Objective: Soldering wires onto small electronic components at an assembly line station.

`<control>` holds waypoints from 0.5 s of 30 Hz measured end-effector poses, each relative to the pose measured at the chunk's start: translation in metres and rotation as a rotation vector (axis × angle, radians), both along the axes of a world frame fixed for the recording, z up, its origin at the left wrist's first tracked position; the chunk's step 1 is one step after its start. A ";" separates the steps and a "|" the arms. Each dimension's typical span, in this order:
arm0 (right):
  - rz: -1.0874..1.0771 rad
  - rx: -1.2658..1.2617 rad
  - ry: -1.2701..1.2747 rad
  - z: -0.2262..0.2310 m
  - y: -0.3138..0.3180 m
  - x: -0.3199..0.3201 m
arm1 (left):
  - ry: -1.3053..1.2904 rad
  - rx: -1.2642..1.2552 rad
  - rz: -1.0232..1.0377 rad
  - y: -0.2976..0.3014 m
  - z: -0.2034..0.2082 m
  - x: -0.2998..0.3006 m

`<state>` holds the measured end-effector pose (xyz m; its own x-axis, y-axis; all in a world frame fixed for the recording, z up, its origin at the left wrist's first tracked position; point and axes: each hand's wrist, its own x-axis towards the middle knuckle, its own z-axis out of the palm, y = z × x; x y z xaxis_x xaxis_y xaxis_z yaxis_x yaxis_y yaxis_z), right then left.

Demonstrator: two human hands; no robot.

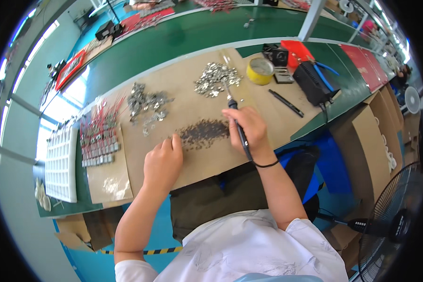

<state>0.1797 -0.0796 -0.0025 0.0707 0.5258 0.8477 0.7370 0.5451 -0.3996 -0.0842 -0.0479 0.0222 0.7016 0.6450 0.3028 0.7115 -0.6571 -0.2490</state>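
My right hand [251, 128] is closed round the black handle of a soldering iron [232, 103]. The iron points away from me, its metal tip at the near edge of a heap of small silver metal pieces [216, 77]. Beside a dark, scorched-looking patch [203, 134] on the brown work sheet [178, 103], my left hand [163, 162] is closed with thumb and fingers together. What those fingers hold, if anything, is too small to make out. A second, greyer heap of small metal parts [145, 102] lies farther left.
Rows of small parts with red wires [98, 136] and a white compartment tray [62, 164] lie at left. Back right are a yellow tin [260, 74], a black pen-shaped tool [286, 103], a black box [312, 83] and blue-handled pliers [320, 76]. A fan [392, 221] stands lower right.
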 end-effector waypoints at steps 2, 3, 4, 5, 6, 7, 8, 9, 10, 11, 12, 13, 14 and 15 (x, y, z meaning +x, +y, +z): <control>-0.020 0.032 0.000 0.000 0.001 0.002 | 0.024 0.032 -0.020 0.002 -0.003 0.005; -0.022 0.020 -0.005 0.000 0.000 0.002 | 0.058 0.050 -0.015 0.002 -0.004 0.005; -0.023 0.008 -0.008 0.000 -0.001 0.002 | 0.058 0.053 -0.022 0.003 -0.003 0.006; -0.029 0.010 -0.007 0.001 -0.001 0.002 | 0.059 0.063 -0.037 0.003 -0.002 0.007; -0.028 0.011 -0.019 0.002 -0.001 0.004 | 0.057 0.074 -0.053 0.005 -0.001 0.010; -0.027 0.011 -0.031 0.004 -0.001 0.005 | 0.055 0.077 -0.060 0.005 0.000 0.011; -0.034 0.013 -0.032 0.004 -0.002 0.004 | 0.065 0.079 -0.058 0.004 -0.001 0.011; -0.035 0.006 -0.027 0.003 -0.004 0.003 | 0.075 0.081 -0.055 0.003 -0.001 0.011; -0.037 -0.002 -0.021 0.002 -0.005 0.003 | 0.074 0.083 -0.061 0.003 -0.001 0.012; -0.043 -0.002 -0.022 0.001 -0.005 0.003 | 0.079 0.079 -0.061 0.002 -0.001 0.012; -0.031 0.004 -0.021 0.002 -0.004 0.005 | 0.083 0.077 -0.061 0.002 0.000 0.013; -0.018 0.008 -0.019 0.002 -0.004 0.005 | 0.082 0.078 -0.065 0.002 0.001 0.012; -0.019 0.006 -0.017 0.001 -0.006 0.003 | 0.078 0.082 -0.069 0.000 0.001 0.010; -0.009 0.004 -0.006 0.001 -0.005 0.001 | 0.073 0.088 -0.068 0.000 0.001 0.009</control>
